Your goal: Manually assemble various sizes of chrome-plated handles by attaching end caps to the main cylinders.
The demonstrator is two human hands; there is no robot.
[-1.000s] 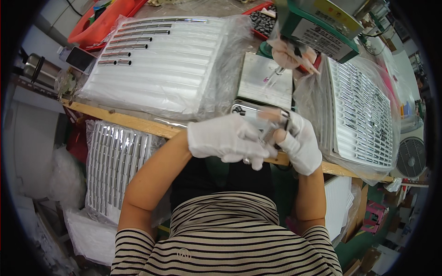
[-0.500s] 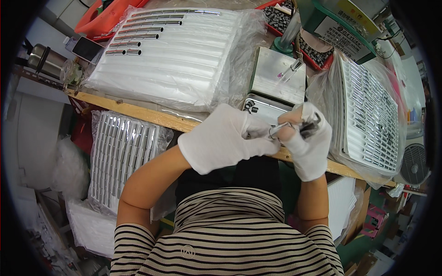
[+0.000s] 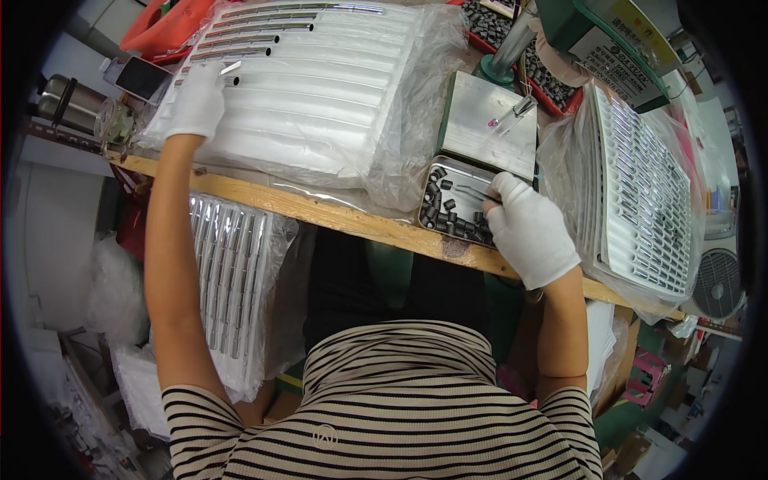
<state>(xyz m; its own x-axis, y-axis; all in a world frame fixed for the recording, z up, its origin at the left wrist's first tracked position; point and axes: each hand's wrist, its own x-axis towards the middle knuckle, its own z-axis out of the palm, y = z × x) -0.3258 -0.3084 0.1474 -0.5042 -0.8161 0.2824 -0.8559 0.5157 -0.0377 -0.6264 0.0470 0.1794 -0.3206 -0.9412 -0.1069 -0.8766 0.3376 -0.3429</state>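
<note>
My left hand (image 3: 198, 102), in a white glove, reaches to the left side of the white foam tray (image 3: 320, 104). Its fingers are closed by a short chrome tube (image 3: 230, 69), which sticks out at a slant; the fingertips are partly hidden. Other chrome tubes (image 3: 272, 29) lie in the tray's grooves. In a white fingerless-looking glove, my right hand (image 3: 524, 228) is over a small metal tray (image 3: 426, 210) of short black cylindrical plugs (image 3: 434, 192). It grips slim metal tweezers (image 3: 476, 193), their tips pointing left above the plugs.
Behind the small tray sits a metal block (image 3: 484, 120) with a clear cylinder on it, beside a green machine (image 3: 600, 52). Stacked foam trays of chrome tubes (image 3: 640, 192) stand at right. A wooden edge (image 3: 320, 212) runs along the bench. A phone (image 3: 144, 80) and steel flask (image 3: 64, 100) are at left.
My hands have parted from over the bench's front edge. The left has swung far left to the foam tray; the right has opened out the view of the small tray and holds tweezers over the plugs.
</note>
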